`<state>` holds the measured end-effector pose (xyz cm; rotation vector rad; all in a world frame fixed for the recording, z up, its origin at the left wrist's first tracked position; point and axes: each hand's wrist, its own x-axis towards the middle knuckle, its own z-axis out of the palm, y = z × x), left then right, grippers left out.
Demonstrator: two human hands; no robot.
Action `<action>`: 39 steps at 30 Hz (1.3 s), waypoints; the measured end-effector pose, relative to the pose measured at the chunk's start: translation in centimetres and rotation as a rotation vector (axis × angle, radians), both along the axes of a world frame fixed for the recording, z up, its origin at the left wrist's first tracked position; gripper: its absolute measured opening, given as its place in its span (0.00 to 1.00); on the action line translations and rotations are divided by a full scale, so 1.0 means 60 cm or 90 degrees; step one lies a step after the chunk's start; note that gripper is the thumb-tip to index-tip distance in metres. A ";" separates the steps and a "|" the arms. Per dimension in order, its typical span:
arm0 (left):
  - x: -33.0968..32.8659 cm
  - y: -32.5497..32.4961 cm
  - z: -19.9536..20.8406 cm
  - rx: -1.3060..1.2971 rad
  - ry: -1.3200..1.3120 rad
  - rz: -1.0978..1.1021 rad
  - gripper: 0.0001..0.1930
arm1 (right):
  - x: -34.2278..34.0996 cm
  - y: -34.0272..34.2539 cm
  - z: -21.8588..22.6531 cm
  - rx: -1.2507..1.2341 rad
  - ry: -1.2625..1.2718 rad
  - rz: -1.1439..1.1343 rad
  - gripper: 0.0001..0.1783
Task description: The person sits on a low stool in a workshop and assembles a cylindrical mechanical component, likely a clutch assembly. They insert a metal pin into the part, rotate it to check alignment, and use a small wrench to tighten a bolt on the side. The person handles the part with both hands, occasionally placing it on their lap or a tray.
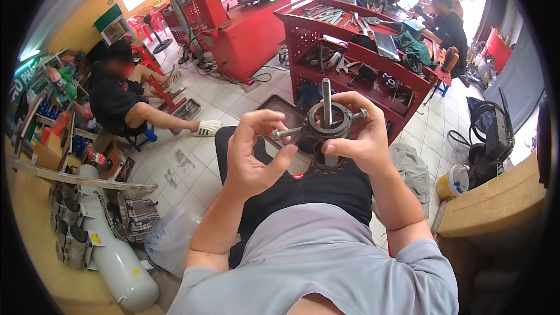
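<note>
My right hand point(364, 140) grips a dark metal ring-shaped puller point(315, 118), with the thumb across its near side and the fingers behind it. A long threaded rod point(326, 96) stands upright through the puller's middle. Bolts stick out from its sides, one of them a side bolt point(290, 132) pointing toward my left hand. Under the ring hangs a toothed round metal part point(328, 163), partly hidden by my thumb. My left hand point(254, 149) is open, thumb and fingers spread around the end of that bolt; contact with it is unclear.
Ahead stands a red tool cart point(356, 96) with wrenches on top. A metal tray point(279, 105) lies on the tiled floor beyond my knees. To the left, a seated person point(116, 93) stretches a leg inward. A white cylinder tank point(116, 251) lies lower left; a bucket point(452, 182) stands right.
</note>
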<state>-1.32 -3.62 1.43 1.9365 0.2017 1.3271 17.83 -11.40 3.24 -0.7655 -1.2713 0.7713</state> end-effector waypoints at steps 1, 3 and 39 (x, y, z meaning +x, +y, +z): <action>-0.002 0.003 -0.007 0.033 -0.007 0.017 0.09 | 0.001 0.000 0.000 0.004 -0.007 -0.001 0.33; 0.003 0.003 -0.010 0.037 -0.081 0.051 0.10 | -0.004 0.000 0.001 0.011 -0.004 0.001 0.33; 0.001 0.003 -0.005 -0.063 -0.066 0.106 0.15 | -0.006 0.000 -0.001 0.005 -0.015 -0.044 0.33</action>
